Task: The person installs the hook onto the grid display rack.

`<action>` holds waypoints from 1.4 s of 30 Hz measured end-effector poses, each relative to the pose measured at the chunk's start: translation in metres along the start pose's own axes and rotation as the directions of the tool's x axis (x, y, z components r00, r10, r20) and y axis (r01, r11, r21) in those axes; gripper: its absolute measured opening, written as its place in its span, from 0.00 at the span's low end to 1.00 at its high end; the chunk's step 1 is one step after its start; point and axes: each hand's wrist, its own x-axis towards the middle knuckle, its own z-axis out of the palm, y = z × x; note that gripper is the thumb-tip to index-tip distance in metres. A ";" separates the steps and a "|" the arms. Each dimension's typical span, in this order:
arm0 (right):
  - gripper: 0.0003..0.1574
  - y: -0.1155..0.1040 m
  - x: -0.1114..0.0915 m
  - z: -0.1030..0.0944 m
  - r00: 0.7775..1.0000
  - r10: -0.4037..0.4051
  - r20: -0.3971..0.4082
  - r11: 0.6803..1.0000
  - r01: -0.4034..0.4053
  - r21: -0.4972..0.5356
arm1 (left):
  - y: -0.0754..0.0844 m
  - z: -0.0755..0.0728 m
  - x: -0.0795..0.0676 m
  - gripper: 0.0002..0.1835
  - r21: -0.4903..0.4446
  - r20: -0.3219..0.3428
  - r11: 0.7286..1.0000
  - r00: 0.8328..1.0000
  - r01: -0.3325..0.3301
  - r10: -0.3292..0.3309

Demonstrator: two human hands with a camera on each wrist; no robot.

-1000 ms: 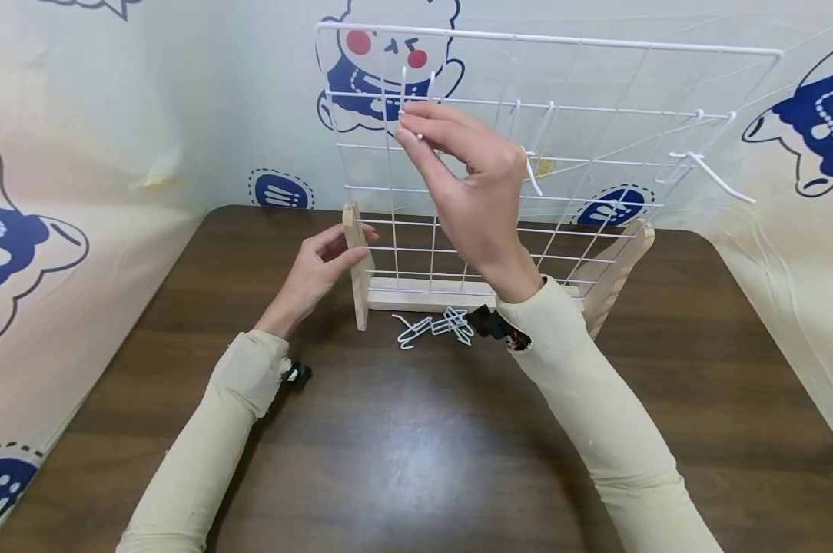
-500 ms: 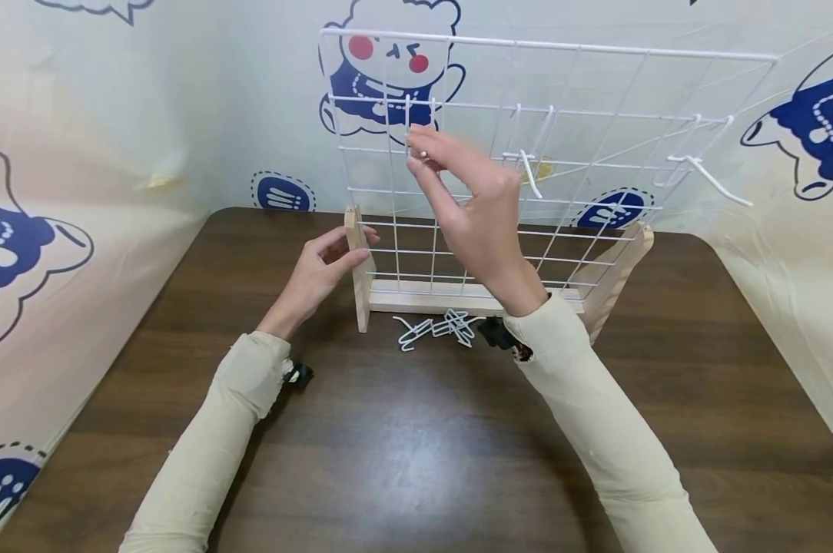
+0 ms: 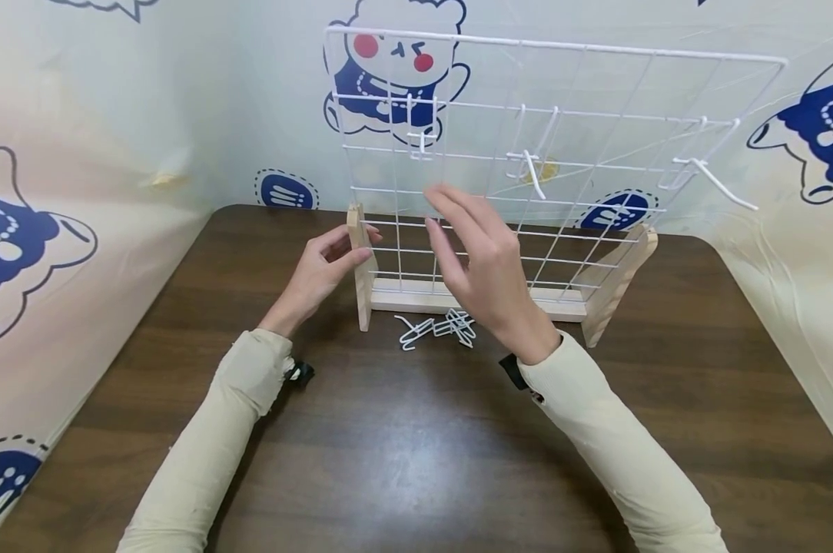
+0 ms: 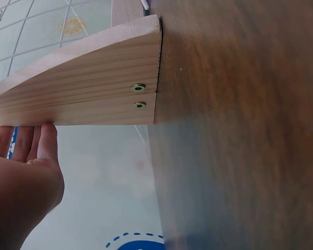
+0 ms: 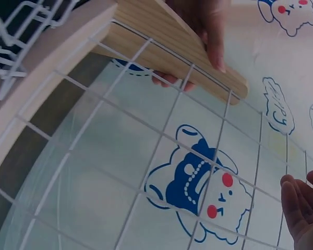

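Observation:
A white wire grid rack (image 3: 555, 44) stands on wooden supports. My left hand (image 3: 316, 265) holds the left wooden side panel (image 3: 363, 296) near its top, thumb in front and fingers behind. In the left wrist view, the fingers reach round the edge of that panel (image 4: 88, 86), which has two bolts. My right hand (image 3: 489, 269) is in front of the grid with fingers parted, holding nothing; the right wrist view catches its fingers (image 5: 297, 208) at the edge. White wire hooks hang on the grid at left (image 3: 422, 144), middle (image 3: 533, 175) and right (image 3: 724, 186).
Several loose white hooks (image 3: 454, 326) lie in a small heap on the brown table (image 3: 416, 461), before the wooden base bar (image 3: 409, 298). The right wooden side panel (image 3: 613, 284) stands opposite. Cartoon-printed cloth (image 3: 181, 100) surrounds the table's back and sides.
My right hand lowered the left hook onto the grid wire, let go of it and drew down and away with fingers spread. My left hand stays on the side panel.

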 end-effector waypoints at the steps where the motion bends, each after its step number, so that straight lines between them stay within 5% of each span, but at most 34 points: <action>1: 0.17 0.000 -0.003 -0.001 1.000 0.007 0.011 1.000 -0.007 0.003 | 0.000 0.000 0.000 0.19 0.002 -0.001 1.000 1.000 0.001 -0.001; 10: 0.10 0.005 -0.021 -0.010 0.998 0.039 0.059 0.998 -0.041 0.037 | -0.028 -0.004 0.008 0.20 -0.023 -0.014 1.000 1.000 -0.012 0.012; 31: 0.09 0.003 -0.057 -0.011 0.983 0.062 0.174 0.995 -0.074 0.064 | -0.029 -0.004 0.009 0.21 -0.005 -0.016 1.000 1.000 -0.009 0.009; 42: 0.05 0.013 -0.069 -0.008 0.955 0.101 0.278 0.990 -0.123 0.063 | -0.029 -0.004 0.008 0.20 0.006 -0.015 1.000 1.000 -0.015 0.015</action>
